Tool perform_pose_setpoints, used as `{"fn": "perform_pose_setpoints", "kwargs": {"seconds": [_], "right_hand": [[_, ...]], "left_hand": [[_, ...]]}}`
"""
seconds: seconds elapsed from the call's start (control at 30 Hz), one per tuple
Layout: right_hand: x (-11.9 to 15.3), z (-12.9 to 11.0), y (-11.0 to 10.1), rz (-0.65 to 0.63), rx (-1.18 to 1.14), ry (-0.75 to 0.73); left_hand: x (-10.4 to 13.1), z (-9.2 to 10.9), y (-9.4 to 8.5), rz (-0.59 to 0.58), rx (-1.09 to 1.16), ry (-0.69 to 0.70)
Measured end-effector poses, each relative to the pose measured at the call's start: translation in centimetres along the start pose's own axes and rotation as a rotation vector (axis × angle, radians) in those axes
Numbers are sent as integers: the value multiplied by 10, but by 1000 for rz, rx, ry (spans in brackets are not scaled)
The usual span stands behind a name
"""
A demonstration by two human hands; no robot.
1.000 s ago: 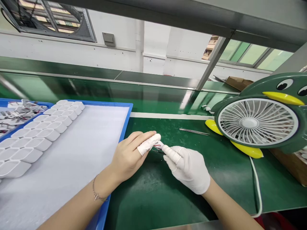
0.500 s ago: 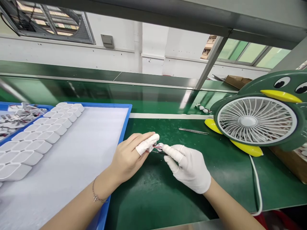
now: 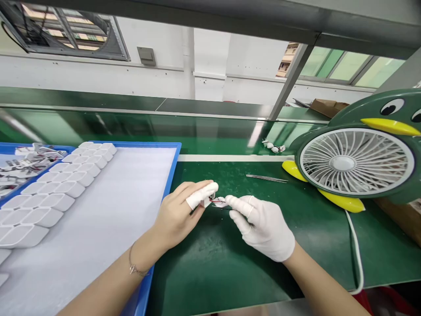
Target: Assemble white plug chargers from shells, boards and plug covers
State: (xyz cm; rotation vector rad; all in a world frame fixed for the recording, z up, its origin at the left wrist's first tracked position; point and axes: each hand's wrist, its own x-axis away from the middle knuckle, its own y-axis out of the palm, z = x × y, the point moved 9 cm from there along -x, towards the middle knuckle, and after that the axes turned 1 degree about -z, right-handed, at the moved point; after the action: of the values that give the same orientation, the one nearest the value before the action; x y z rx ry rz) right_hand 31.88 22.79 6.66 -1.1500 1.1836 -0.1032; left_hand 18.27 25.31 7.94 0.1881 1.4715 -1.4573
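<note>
My left hand (image 3: 179, 213), with a white cot on its index finger, pinches a small white part (image 3: 206, 202). Red and black wires run from that part to a small white wired piece (image 3: 219, 202) on its right. My right hand (image 3: 263, 224), in a white glove, has its index fingertip at the right end of this piece, with the thumb a little below. Whether the right fingers grip the piece or only touch it is hard to make out. Both hands are above the green bench (image 3: 210, 263).
On the left, a blue tray (image 3: 179, 153) holds rows of white faceted housings (image 3: 62, 188). Another tray behind it has loose wired parts (image 3: 36, 158). Tweezers (image 3: 266, 178) lie beyond my hands. A penguin-shaped fan (image 3: 357, 162) stands at right, its white cable (image 3: 357, 250) trailing forward. Small white pieces (image 3: 274, 148) sit at the back.
My right hand has shifted slightly to the right, and more of the wired piece shows between the hands. My left hand stays nearly in place. The view has shifted a little.
</note>
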Motion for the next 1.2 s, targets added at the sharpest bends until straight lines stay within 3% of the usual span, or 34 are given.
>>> {"fn": "perform_pose_setpoints", "kwargs": {"seconds": [0.17, 0.3, 0.43, 0.67, 1.2], "right_hand": [[6, 8, -11, 145, 31, 25], [6, 7, -7, 120, 129, 26], [3, 4, -4, 80, 186, 28], [3, 7, 2, 14, 189, 67], [5, 7, 4, 30, 221, 58]], "left_hand": [[3, -25, 9, -63, 264, -403], [8, -27, 17, -123, 346, -542], [9, -26, 21, -163, 292, -541], [7, -21, 20, -178, 153, -404], [6, -18, 22, -193, 105, -353]]}}
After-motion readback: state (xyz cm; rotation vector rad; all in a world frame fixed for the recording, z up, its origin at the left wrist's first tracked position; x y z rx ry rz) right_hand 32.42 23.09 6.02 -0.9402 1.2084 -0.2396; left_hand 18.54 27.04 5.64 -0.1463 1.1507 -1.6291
